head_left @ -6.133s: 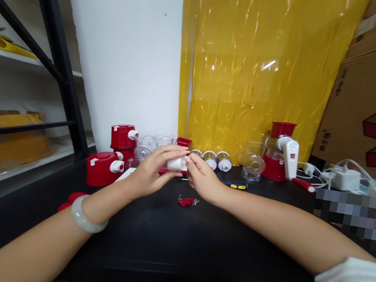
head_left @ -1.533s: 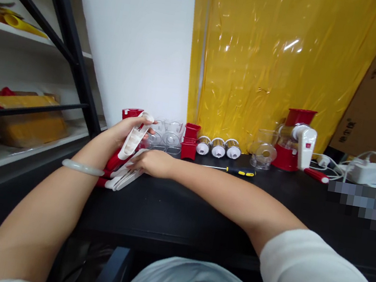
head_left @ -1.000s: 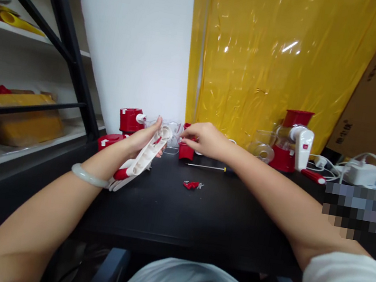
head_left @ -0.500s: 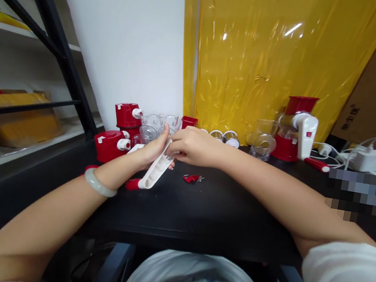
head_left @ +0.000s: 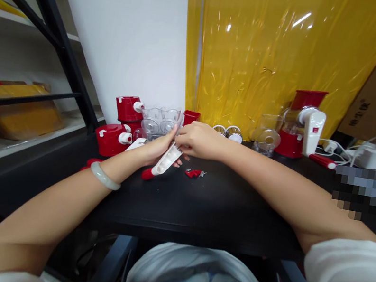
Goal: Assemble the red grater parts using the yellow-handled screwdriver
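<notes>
White handle (head_left: 166, 160) has been shifted a bit right vs 0.5 s ago, is held in L hand (head_left: 158, 148) left of red bits (head_left: 192, 173), & is best kept steady while its far end is met by curled R hand (head_left: 201, 140), grip hidden, can't tell.

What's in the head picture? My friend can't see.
A left hand holds a white, red-tipped handle, right hand at its far end. Small red pieces lie on the black table; a red-and-white crank machine stands at right.
</notes>
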Motion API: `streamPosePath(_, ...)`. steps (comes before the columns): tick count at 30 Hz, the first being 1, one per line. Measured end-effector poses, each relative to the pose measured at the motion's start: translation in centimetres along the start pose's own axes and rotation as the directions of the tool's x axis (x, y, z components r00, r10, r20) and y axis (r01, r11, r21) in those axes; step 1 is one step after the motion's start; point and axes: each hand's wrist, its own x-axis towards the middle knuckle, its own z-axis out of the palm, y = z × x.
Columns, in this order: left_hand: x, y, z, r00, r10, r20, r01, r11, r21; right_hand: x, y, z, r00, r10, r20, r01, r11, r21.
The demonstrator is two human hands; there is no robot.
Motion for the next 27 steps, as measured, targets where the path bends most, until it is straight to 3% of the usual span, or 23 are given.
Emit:
streamPosePath(3,-0.1,0.1,-0.1,0.997,-0.077,0.015,0.077,0.997,-0.001,-0.9,1.7,0.0,0.992,0.128,0.016,-0.128,0.991,0.041)
streamPosePath(9,-0.6,-0.1,-0.3,0.991,0.017,0.131,-0.037,0.988,0.151,-1.8,3.2,0.1,0.970,0.223,0.098,-0.236,0.959,0.154)
streamPosePath(27,-0.1,-0.7,-0.4,0.992,0.027,0.123,-0.043,0.991,0.130,-2.2,3.9,1.0,0.982,0.161,0.093,-0.183,0.931,0.316)
